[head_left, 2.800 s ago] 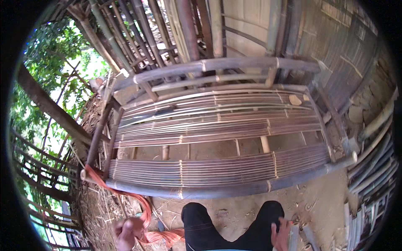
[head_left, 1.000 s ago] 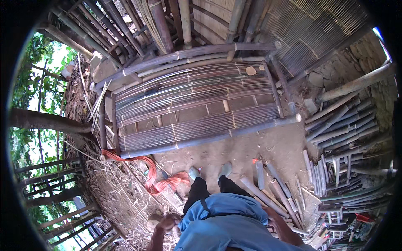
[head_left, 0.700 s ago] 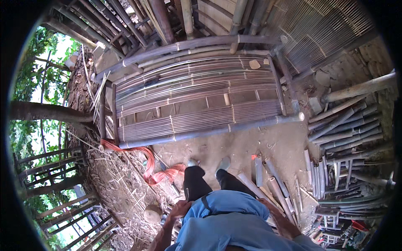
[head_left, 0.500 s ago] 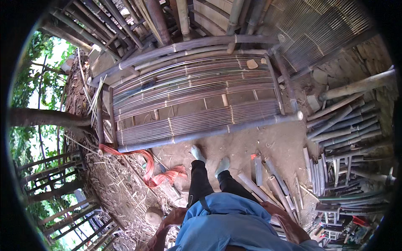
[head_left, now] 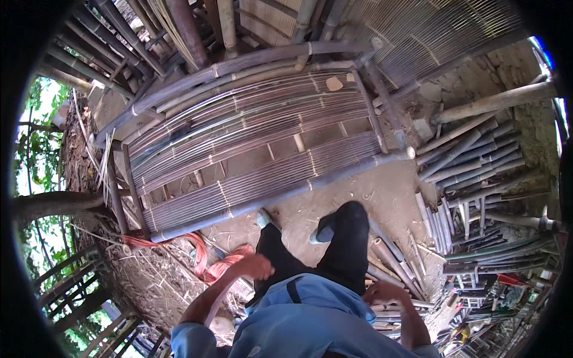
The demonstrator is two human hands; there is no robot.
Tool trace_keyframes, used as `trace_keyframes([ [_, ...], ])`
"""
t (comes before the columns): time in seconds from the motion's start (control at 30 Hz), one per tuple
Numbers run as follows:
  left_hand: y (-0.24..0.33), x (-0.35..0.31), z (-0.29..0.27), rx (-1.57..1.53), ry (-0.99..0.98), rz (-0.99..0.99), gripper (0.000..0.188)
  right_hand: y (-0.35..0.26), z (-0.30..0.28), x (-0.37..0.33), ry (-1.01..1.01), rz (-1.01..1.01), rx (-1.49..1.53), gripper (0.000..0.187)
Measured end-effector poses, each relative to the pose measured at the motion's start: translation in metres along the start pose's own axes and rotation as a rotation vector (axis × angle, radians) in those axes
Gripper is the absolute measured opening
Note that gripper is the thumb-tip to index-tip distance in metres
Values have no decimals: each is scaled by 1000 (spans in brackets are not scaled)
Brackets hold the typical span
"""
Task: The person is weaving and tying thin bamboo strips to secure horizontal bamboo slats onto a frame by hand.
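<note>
My left hand (head_left: 256, 267) hangs above my left thigh, its fingers curled and nothing showing in them. At my right hip is my right hand (head_left: 385, 292), close to the blue shirt; its fingers are smeared and partly hidden. Neither hand touches the bamboo bench (head_left: 262, 202) before my feet. That bench has thin slats bound crosswise, with a wide gap between two slatted sections. Below its left front corner lies a bundle of orange-red strips (head_left: 206, 256), partly behind my left forearm. A small tan flat piece (head_left: 334, 84) rests on the bench's far right part.
Cut bamboo poles (head_left: 477, 158) are stacked at the right. Shorter bamboo lengths (head_left: 391, 261) lie beside my right leg. A woven slat panel (head_left: 439, 36) stands at the back right. At the left, a thick trunk (head_left: 54, 206) crosses in, above ground littered with shavings (head_left: 140, 286).
My left hand has lifted forward from my hip to over the thigh. My right knee has come up and bends forward. The bench has shifted leftward in view.
</note>
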State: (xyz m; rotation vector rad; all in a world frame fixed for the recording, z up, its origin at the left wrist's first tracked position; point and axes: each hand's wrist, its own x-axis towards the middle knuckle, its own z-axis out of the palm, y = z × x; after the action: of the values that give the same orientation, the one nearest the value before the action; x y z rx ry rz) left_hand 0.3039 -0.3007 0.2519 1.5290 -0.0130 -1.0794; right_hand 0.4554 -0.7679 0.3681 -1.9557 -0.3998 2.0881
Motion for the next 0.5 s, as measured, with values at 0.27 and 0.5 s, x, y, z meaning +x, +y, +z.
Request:
trace_keyframes([
  [0.27, 40, 109, -113, 45, 762, 132, 22, 46, -170, 97, 1033, -94, 327, 23],
  [0.5, 24, 210, -199, -5, 951, 11, 25, 16, -345, 293, 1179, -242, 150, 28],
])
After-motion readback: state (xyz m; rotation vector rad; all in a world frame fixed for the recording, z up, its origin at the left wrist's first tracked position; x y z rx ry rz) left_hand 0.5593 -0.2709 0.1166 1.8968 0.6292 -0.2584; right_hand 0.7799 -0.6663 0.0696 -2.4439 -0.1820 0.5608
